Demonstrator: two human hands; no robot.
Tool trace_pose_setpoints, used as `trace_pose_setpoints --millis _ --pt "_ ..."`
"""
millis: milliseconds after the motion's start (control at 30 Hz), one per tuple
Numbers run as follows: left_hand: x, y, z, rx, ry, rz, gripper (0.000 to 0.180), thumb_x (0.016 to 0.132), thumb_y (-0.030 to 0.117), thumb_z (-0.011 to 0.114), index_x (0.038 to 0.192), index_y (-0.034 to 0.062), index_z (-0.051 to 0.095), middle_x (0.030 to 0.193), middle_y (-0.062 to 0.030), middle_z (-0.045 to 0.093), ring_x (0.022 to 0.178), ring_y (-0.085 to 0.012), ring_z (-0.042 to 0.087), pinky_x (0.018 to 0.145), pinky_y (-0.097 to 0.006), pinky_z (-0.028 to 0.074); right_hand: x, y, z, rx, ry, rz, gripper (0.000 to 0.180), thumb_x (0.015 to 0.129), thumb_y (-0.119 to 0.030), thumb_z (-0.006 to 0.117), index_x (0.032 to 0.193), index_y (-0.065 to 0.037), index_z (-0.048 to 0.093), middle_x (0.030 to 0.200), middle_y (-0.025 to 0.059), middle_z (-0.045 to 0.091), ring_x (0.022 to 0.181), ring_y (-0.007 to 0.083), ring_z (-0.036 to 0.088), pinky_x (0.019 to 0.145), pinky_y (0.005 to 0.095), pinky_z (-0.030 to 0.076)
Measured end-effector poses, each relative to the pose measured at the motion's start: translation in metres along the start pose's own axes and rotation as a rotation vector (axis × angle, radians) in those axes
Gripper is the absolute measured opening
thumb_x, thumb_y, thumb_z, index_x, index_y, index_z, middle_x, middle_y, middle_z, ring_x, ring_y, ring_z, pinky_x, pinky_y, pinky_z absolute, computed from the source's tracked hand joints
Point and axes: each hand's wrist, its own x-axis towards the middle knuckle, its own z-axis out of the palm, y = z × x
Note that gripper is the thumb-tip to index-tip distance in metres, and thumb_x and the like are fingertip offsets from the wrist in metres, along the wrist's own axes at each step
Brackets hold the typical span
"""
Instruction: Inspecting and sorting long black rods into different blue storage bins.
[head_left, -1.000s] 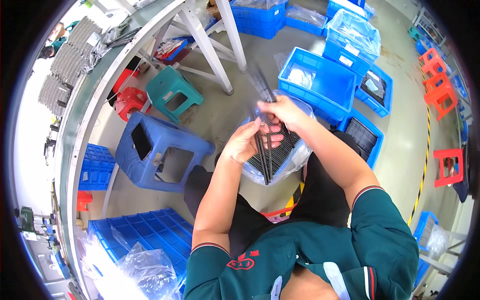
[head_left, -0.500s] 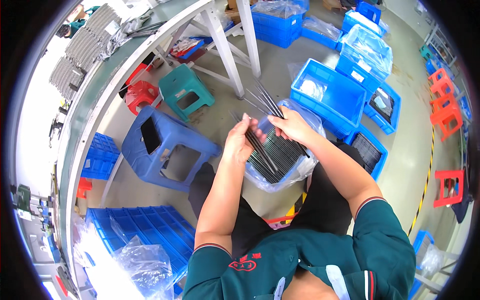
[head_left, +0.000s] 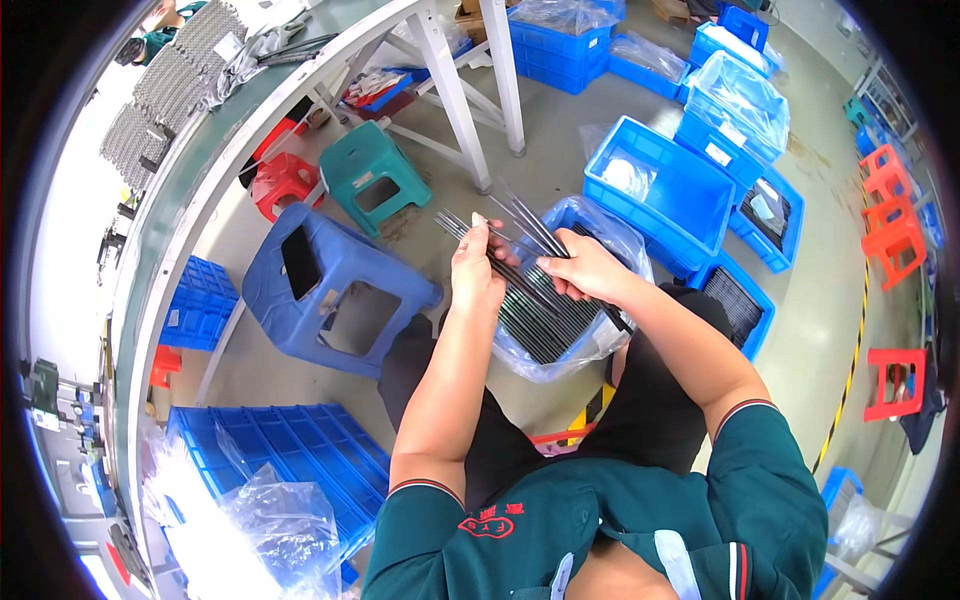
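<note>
My left hand (head_left: 478,268) is closed around a bundle of thin dark rods (head_left: 458,228), thumb on top, their ends slanting from upper left to lower right. Close beside it, my right hand (head_left: 588,266) grips another bundle of thin rods (head_left: 530,224); its upper ends fan out past the fingers. Both hands are above a blue bin lined with clear plastic (head_left: 548,374). Inside it, many similar dark rods (head_left: 530,328) lie side by side in a row. The parts of the bundles within my fingers are hidden.
A blue stool (head_left: 350,262) with a black phone (head_left: 299,262) stands at left, a green stool (head_left: 372,165) behind it. Blue bins (head_left: 655,225) stand at right, one (head_left: 738,305) holding dark rods. Stacked blue crates (head_left: 280,450) are near left, below a long workbench (head_left: 200,180).
My left hand has moved slightly up and left, and its rods now lie at a flatter slant. My right hand has shifted slightly down and right with its bundle.
</note>
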Motion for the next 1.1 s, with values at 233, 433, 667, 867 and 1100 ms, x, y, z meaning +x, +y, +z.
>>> trace_pose_setpoints --millis 233,433,667,867,1100 --pt "-0.007 -0.031 0.011 0.494 -0.031 0.091 0.029 0.092 0.033 0.054 0.078 0.008 0.055 0.057 0.0033 0.041 0.044 -0.0074 0.032 0.042 -0.022 0.03 0.012 0.005 0.001 0.431 -0.079 0.036 0.021 0.088 -0.023 0.056 0.082 -0.003 0.048 0.059 0.0058 0.051 0.04 0.0098 0.046 0.033 0.0232 0.034" --pt "-0.002 -0.029 0.008 0.288 0.01 0.104 0.029 0.091 0.03 0.055 0.072 0.0094 0.05 0.058 0.0033 0.04 0.043 -0.0062 0.031 0.039 -0.022 0.026 0.015 0.001 0.005 0.299 0.125 0.008 0.025 0.089 -0.022 0.056 0.095 0.001 0.046 0.07 0.0112 0.058 0.054 0.0177 0.06 0.047 0.0276 0.051" --pt "-0.015 -0.019 0.014 0.316 -0.079 -0.169 0.03 0.091 0.034 0.055 0.076 0.008 0.054 0.063 0.0019 0.046 0.043 -0.0056 0.03 0.039 -0.021 0.023 0.016 0.004 -0.016 0.68 0.032 -0.038 0.024 0.084 -0.027 0.066 0.087 -0.008 0.051 0.053 -0.0047 0.04 0.038 0.0041 0.034 0.035 0.0206 0.023" --pt "-0.028 -0.027 0.019 0.373 -0.342 -0.445 0.031 0.09 0.034 0.056 0.076 0.0068 0.056 0.062 0.0033 0.043 0.045 -0.0049 0.031 0.041 -0.021 0.024 0.025 0.013 -0.02 0.617 0.126 -0.078 0.024 0.082 -0.022 0.066 0.07 -0.008 0.051 0.05 -0.0028 0.043 0.037 0.0074 0.039 0.034 0.022 0.023" --pt "-0.042 -0.02 0.016 0.408 -0.483 -0.634 0.033 0.089 0.036 0.056 0.077 0.0053 0.053 0.066 -0.0002 0.044 0.049 -0.0065 0.032 0.043 -0.021 0.026 0.055 0.033 -0.099 0.781 0.623 -0.165 0.028 0.081 -0.024 0.066 0.065 -0.01 0.049 0.05 -0.0019 0.04 0.037 0.0088 0.031 0.035 0.0268 0.025"
